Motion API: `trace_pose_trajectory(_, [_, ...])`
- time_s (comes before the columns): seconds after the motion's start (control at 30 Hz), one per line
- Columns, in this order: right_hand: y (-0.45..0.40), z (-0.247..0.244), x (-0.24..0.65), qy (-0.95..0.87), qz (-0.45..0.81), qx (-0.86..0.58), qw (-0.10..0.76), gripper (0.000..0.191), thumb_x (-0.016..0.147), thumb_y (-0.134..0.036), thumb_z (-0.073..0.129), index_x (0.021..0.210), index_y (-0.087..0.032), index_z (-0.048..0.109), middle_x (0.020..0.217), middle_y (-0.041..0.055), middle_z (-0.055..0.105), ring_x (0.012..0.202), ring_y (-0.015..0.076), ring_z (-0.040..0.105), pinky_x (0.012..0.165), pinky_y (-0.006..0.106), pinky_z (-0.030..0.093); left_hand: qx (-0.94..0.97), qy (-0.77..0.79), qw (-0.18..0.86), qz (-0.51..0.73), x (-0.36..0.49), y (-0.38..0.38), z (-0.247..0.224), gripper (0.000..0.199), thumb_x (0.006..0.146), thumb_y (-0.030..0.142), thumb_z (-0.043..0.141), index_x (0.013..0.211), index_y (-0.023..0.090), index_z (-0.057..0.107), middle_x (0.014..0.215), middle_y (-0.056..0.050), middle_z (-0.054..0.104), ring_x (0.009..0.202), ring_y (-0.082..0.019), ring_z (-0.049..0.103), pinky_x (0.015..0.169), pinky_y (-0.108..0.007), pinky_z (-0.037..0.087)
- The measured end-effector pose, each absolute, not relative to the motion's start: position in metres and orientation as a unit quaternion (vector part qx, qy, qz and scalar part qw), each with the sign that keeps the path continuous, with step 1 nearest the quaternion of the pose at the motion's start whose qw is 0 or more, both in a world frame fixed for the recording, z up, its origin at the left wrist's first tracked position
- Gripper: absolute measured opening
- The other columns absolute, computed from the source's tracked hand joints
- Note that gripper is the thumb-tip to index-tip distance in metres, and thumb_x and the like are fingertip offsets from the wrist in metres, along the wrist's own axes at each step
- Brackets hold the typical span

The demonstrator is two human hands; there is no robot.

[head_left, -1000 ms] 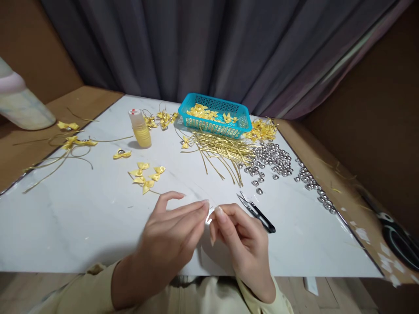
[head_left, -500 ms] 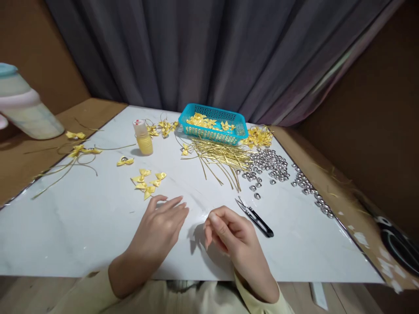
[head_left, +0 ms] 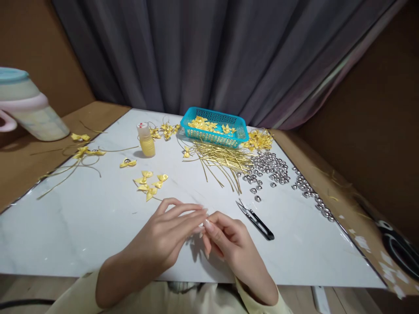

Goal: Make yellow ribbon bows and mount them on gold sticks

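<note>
in the lower middle of the frame, the left hand (head_left: 165,235) and the right hand (head_left: 225,240) are near together at the fingertips: left fingers stretched, right thumb narrow against forefinger; whether they hold something, i cannot tell. left of the frame's centre, glossy yellow satin bows (head_left: 149,192), with narrow middles and pointed ends, lie clustered on the white marbled table (head_left: 65,235).

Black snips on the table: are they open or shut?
Open. The snips, near the right hand, show two blade tips spread apart.
</note>
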State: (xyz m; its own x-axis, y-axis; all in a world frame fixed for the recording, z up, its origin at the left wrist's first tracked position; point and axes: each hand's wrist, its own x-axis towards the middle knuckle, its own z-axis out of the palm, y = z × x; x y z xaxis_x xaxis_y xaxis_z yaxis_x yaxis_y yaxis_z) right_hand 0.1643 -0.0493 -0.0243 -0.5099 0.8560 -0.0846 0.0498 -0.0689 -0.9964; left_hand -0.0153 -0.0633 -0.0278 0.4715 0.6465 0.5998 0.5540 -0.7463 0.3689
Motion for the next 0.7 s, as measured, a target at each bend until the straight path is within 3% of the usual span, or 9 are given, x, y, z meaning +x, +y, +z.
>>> trace_pose_trajectory(0.23, [-0.049, -0.024, 0.165, -0.615, 0.617, -0.367, 0.326, 0.036, 0.093, -0.040, 0.045, 0.066, -0.016, 0.050, 0.051, -0.0035, 0.049, 0.044, 0.0056, 0.033, 0.045, 0.020, 0.026, 0.850, 0.361, 0.051, 0.381, -0.012, -0.063, -0.029, 0.033, 0.085, -0.005, 0.035, 0.103, 0.014, 0.056, 0.097, -0.008, 0.071, 0.103, -0.019, 0.061, 0.087, -0.034, 0.033])
trace_pose_trajectory(0.43, [-0.048, -0.024, 0.164, -0.622, 0.601, -0.385, 0.322, 0.030, 0.090, -0.036, 0.050, 0.070, -0.015, 0.057, 0.051, -0.0033, 0.050, 0.042, 0.0059, 0.035, 0.042, 0.019, 0.027, 0.877, 0.354, -0.005, 0.324, -0.013, -0.062, -0.014, 0.031, 0.088, -0.001, 0.030, 0.079, 0.014, 0.055, 0.072, -0.003, 0.065, 0.085, -0.017, 0.062, 0.078, -0.032, 0.033])
trace_pose_trajectory(0.7, [-0.049, -0.026, 0.163, -0.675, 0.495, -0.401, 0.372, 0.018, 0.084, -0.022, 0.059, 0.070, -0.015, 0.067, 0.043, -0.0045, 0.049, 0.039, 0.0063, 0.041, 0.042, 0.018, 0.034, 0.897, 0.342, -0.021, 0.279, -0.015, -0.061, -0.011, 0.030, 0.084, -0.004, 0.029, 0.079, 0.012, 0.054, 0.074, -0.007, 0.061, 0.081, -0.020, 0.057, 0.076, -0.034, 0.034])
